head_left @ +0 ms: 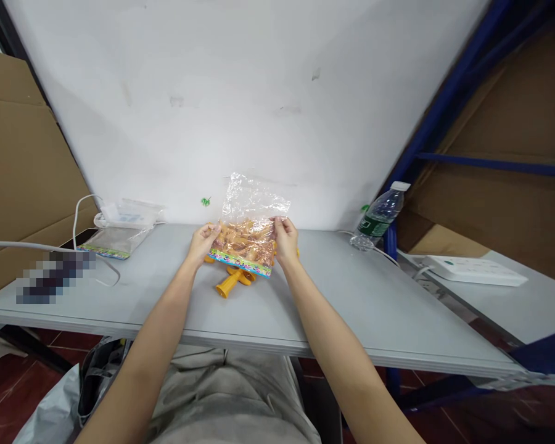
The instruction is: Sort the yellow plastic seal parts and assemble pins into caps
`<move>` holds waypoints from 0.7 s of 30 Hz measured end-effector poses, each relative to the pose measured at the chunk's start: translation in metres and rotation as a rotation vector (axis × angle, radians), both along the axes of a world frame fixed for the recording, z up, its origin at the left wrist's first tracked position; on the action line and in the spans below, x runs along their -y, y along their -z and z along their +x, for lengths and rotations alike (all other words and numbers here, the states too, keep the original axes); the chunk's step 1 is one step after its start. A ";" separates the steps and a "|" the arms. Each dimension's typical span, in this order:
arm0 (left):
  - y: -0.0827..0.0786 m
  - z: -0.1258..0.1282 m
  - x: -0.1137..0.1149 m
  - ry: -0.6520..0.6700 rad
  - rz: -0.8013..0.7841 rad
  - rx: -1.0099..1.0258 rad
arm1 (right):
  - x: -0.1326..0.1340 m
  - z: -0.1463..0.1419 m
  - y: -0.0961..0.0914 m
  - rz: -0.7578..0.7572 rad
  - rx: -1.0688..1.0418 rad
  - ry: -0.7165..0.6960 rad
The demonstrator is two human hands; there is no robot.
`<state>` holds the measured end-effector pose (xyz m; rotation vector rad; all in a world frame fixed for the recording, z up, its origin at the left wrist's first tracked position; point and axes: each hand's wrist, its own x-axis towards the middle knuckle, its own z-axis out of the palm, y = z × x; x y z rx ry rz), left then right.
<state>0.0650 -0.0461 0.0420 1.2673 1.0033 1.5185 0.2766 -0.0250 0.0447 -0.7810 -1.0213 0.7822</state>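
Between my two hands a clear plastic bag (254, 200) with a colourful patterned strip along its lower edge is held up over the grey table. My left hand (203, 242) pinches its left side, and my right hand (285, 237) pinches its right side. Yellow-orange plastic pieces show through the film; whether any are inside the bag or all lie behind it I cannot tell. One yellow piece with a tube-like end (229, 283) pokes out below the strip and rests on the table.
Another clear bag with a patterned strip (120, 239) lies at the left, near white cables. A plastic bottle (382, 216) leans by the blue frame at the right. A white power strip (474, 270) sits on the right-hand surface. Cardboard (23, 160) stands at the left.
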 end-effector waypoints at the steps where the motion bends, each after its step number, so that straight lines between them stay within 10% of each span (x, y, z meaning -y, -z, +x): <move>1: 0.000 0.000 0.000 0.006 0.009 -0.015 | -0.001 0.001 0.001 0.007 -0.002 0.035; 8: -0.001 0.001 0.001 0.076 -0.051 -0.050 | -0.005 0.007 0.004 -0.007 0.048 0.119; 21: 0.002 0.008 0.002 -0.198 0.048 0.047 | 0.002 -0.007 0.004 -0.075 0.070 0.107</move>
